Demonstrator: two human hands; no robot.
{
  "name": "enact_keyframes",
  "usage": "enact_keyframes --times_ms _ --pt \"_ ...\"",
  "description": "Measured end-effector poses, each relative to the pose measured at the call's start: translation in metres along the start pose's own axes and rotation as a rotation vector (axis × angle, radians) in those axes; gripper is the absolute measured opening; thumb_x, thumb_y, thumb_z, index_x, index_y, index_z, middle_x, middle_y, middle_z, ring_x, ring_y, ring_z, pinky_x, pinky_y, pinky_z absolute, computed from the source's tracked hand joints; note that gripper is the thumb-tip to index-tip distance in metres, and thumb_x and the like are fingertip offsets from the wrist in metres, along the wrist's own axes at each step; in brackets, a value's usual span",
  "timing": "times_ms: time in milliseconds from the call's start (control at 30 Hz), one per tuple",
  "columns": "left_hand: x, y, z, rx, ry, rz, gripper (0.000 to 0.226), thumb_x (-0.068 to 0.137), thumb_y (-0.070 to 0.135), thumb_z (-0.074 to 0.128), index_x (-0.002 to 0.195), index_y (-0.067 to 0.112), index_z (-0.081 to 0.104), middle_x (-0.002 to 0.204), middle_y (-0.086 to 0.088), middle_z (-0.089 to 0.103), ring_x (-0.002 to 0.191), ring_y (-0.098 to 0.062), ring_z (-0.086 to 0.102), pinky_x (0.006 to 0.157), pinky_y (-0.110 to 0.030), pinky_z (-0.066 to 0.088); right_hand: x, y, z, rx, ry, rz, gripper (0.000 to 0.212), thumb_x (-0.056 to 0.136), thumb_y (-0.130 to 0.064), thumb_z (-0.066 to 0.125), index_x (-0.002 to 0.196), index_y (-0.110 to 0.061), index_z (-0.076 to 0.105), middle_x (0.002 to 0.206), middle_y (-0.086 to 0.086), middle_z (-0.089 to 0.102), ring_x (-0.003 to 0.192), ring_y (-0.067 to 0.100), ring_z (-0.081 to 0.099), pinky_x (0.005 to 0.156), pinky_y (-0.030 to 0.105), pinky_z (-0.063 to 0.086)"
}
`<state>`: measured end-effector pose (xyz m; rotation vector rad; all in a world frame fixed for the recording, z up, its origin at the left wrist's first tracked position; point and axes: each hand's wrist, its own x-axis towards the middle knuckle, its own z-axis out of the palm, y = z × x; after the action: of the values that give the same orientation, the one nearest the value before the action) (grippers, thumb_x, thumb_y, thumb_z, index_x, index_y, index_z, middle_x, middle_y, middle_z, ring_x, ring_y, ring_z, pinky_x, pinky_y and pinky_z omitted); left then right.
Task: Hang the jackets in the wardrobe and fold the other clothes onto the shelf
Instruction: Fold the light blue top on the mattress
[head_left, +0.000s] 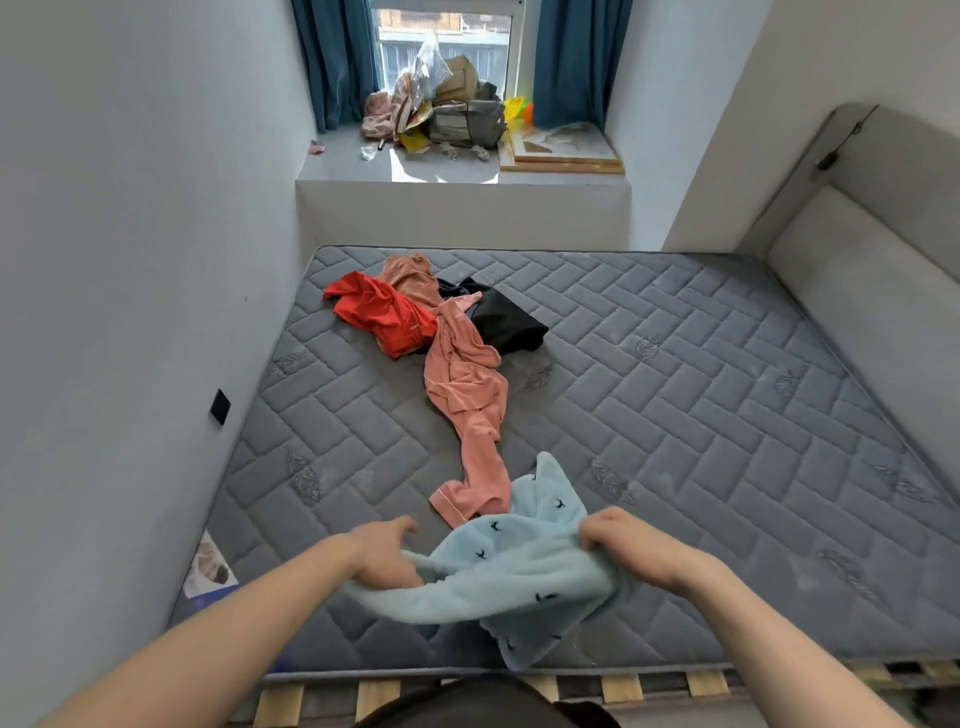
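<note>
A light blue fleece garment (511, 566) with small dark bird prints lies bunched at the near edge of the grey quilted mattress (701, 405). My left hand (382, 553) grips its left end, and my right hand (621, 540) grips its right side with curled fingers. Behind it a pink pyjama piece (467, 400) stretches away across the mattress. At the far left lie a red garment (382, 314), a black garment (506, 319) and a brownish-pink garment (408, 275), all in one loose heap.
White walls close in on the left and far right. A padded headboard (857, 291) runs along the right. A window ledge (457, 171) at the back holds bags, boxes and boards. Wooden bed slats (374, 699) show below the mattress edge.
</note>
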<state>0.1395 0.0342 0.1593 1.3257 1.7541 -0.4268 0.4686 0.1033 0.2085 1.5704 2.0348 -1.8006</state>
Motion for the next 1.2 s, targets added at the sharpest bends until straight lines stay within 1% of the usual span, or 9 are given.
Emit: enact_keyframes --times_ms 133,300,434,634,734,801,901,1068,1201 --pt "0.016 -0.014 0.035 0.094 -0.059 -0.196 0.106 0.066 0.059 0.067 0.155 0.013 0.032 0.153 -0.011 0.050 0.133 -0.027 0.055 0.106 -0.036 0.047 0.004 0.040 0.029 -0.127 -0.057 0.356 0.073 0.085 -0.087 0.039 0.105 -0.027 0.076 0.115 -0.013 0.070 0.103 0.005 0.064 0.093 0.028 0.042" --pt "0.023 -0.002 0.047 0.305 -0.251 -0.124 0.056 0.083 0.043 0.056 0.128 0.010 0.059 0.130 -0.007 0.064 0.112 -0.026 0.063 0.084 -0.033 0.048 0.007 0.065 0.055 -0.436 -0.240 0.612 0.127 0.056 -0.106 0.042 0.152 -0.022 0.051 0.159 -0.005 0.046 0.143 0.020 0.046 0.116 0.037 0.033" --pt "0.030 0.017 0.038 0.130 -0.108 -0.001 0.020 0.081 0.035 0.063 0.082 0.016 0.059 0.094 -0.001 0.069 0.077 -0.018 0.058 0.066 -0.029 0.044 0.001 0.063 0.059 -0.596 -0.399 0.738 0.145 0.038 -0.110 0.049 0.159 -0.030 0.039 0.166 -0.010 0.034 0.151 0.023 0.034 0.121 0.044 0.027" --pt "0.036 0.043 0.006 -0.380 0.145 0.177 0.038 0.080 0.052 0.076 0.105 0.025 0.069 0.095 0.006 0.074 0.090 -0.013 0.070 0.067 -0.025 0.050 -0.011 0.073 0.023 -0.371 -0.317 0.691 0.138 0.044 -0.110 0.047 0.153 -0.026 0.049 0.157 -0.008 0.046 0.138 0.018 0.048 0.114 0.034 0.035" --pt "0.032 0.045 -0.019 -0.312 0.089 0.241 0.067 0.053 0.087 0.078 0.101 0.041 0.073 0.091 0.020 0.074 0.084 0.003 0.069 0.069 -0.021 0.050 -0.021 0.088 -0.020 -0.210 -0.184 0.612 0.118 0.042 -0.107 0.055 0.127 -0.026 0.070 0.123 -0.015 0.069 0.109 0.007 0.067 0.095 0.024 0.051" --pt "0.029 0.049 -0.031 -0.148 -0.031 0.277 0.060 0.044 0.093 0.077 0.090 0.055 0.070 0.085 0.033 0.070 0.078 0.013 0.066 0.064 -0.011 0.048 -0.026 0.094 -0.049 -0.119 -0.152 0.533 0.094 0.051 -0.095 0.072 0.114 -0.025 0.075 0.107 -0.015 0.078 0.098 0.005 0.074 0.082 0.020 0.055" --pt "0.035 0.065 -0.037 0.075 0.047 0.314 0.063 0.049 0.086 0.078 0.087 0.040 0.059 0.080 0.029 0.064 0.074 0.008 0.061 0.054 -0.011 0.042 -0.023 0.099 -0.081 -0.051 -0.094 0.431 0.064 0.061 -0.063 0.091 0.109 -0.022 0.080 0.104 -0.004 0.080 0.101 0.013 0.076 0.090 0.033 0.061" --pt "0.055 0.112 -0.039 0.037 0.396 0.260 0.047 0.071 0.064 0.075 0.092 0.035 0.046 0.091 0.009 0.061 0.081 -0.015 0.059 0.064 -0.034 0.043 -0.008 0.103 -0.116 -0.228 0.278 0.136 0.028 0.090 -0.045 0.070 0.112 -0.029 0.077 0.103 -0.015 0.075 0.100 0.007 0.065 0.090 0.036 0.051" --pt "0.056 0.151 -0.059 -0.018 0.486 0.330 0.073 0.070 0.038 0.072 0.131 0.039 0.032 0.093 0.003 0.064 0.082 -0.022 0.064 0.068 -0.039 0.055 -0.007 0.114 -0.159 -0.353 0.398 -0.081 0.043 0.104 -0.026 0.051 0.139 -0.047 0.059 0.132 -0.027 0.062 0.120 -0.003 0.055 0.107 0.030 0.044"
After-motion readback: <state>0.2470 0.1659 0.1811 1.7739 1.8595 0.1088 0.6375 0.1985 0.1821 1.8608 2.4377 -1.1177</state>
